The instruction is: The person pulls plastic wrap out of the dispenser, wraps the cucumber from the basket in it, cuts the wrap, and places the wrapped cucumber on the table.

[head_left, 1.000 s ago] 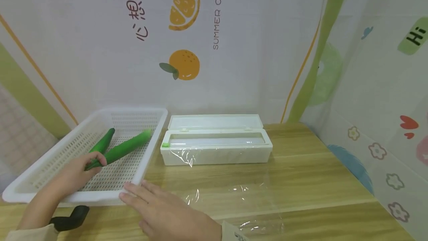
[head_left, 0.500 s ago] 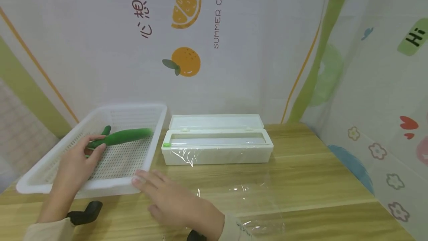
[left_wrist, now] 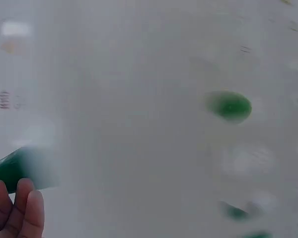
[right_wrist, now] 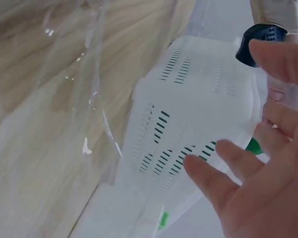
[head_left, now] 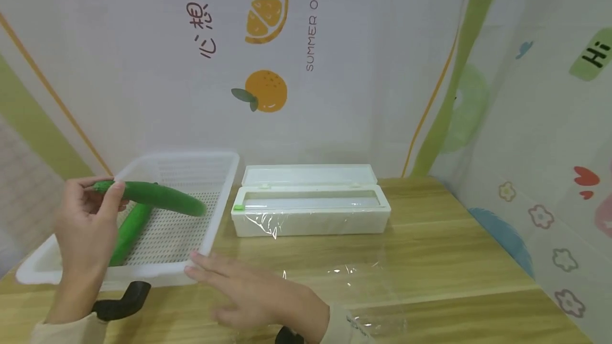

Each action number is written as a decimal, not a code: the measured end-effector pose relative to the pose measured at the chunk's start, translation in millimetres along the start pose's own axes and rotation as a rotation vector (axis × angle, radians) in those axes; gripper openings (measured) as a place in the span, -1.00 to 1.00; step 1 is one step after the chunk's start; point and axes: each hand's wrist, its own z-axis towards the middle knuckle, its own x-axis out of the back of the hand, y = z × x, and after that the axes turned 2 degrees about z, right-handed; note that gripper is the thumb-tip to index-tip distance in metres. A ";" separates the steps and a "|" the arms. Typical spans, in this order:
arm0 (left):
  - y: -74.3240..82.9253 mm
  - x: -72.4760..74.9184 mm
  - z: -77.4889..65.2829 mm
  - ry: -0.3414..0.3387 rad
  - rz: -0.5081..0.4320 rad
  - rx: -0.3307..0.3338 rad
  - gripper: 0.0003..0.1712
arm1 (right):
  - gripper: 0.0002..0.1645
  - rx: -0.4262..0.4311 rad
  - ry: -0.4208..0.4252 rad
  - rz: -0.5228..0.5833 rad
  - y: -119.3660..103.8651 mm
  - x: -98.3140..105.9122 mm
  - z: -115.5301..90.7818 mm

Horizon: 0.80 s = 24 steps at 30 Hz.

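My left hand pinches a green cucumber near its stem end, with thumb on top, and holds it over the white perforated basket. Beneath it, a second cucumber lies inside the basket, partly hidden by the hand and the held one. The left wrist view catches only fingertips and a blurred bit of the held cucumber. With fingers extended, my right hand touches the basket's near right corner. In the right wrist view, that hand spreads beside the basket's slotted wall.
A white cling film dispenser stands right of the basket, its lid raised. Clear film runs from it across the wooden table toward the front. A printed curtain hangs behind.
My left hand has picked one cucumber up out of the basket, lifting it above the other. The basket has shifted slightly right. My right hand stays at the basket's near corner.
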 end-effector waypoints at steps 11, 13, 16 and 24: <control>52.0 -1.1 -15.3 0.139 -0.807 -0.336 -0.79 | -0.21 -0.111 0.225 0.301 25.5 32.1 -17.0; 57.2 -1.6 -20.1 0.091 -0.965 -0.331 -0.77 | -0.16 -0.197 0.308 0.349 30.4 41.3 -23.7; 61.1 -4.5 -26.8 -0.031 -1.083 -0.303 -0.79 | -0.08 -0.321 0.429 0.361 41.9 54.8 -34.6; 55.5 -24.0 -45.5 -0.503 -1.053 -0.114 -0.78 | -0.23 -0.430 0.496 0.259 75.4 84.1 -80.3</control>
